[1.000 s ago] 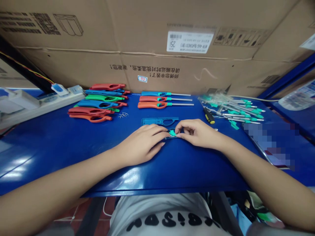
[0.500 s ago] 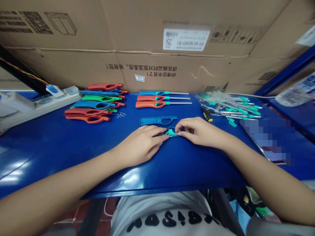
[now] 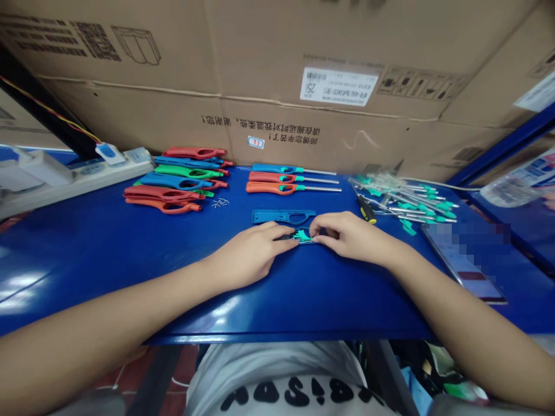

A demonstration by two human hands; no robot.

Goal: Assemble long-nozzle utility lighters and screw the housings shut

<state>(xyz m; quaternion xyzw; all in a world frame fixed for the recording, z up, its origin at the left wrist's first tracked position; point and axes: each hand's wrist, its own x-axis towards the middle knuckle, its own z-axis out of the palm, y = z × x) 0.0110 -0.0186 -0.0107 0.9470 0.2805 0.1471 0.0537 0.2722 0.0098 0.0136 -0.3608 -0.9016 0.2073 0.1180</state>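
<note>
Under my fingers lies a blue lighter shell half, mostly hidden, with a green trigger part (image 3: 302, 236) showing in it. My left hand (image 3: 249, 257) grips this shell half from the left, thumb and fingers on either side. From the right, my right hand (image 3: 353, 237) has thumb and index finger closed at the right end of the green part; what exactly they pinch is hidden. Just beyond both hands, the other blue shell half (image 3: 284, 216) rests flat on the blue table (image 3: 277, 306).
Lighters with metal rods (image 3: 295, 188) lie beyond. Red, green and blue shells (image 3: 173, 182) are piled left, beside small screws (image 3: 221, 203). Right are green-ended metal rods (image 3: 416, 202), a yellow-black screwdriver (image 3: 366, 210) and a phone (image 3: 463, 263). A power strip (image 3: 117, 172) stands far left, cardboard (image 3: 260, 52) behind.
The camera view has shifted slightly, moving the scene a little. Both hands stay at the shell half with the green part; the left fingers have shifted slightly on it.
</note>
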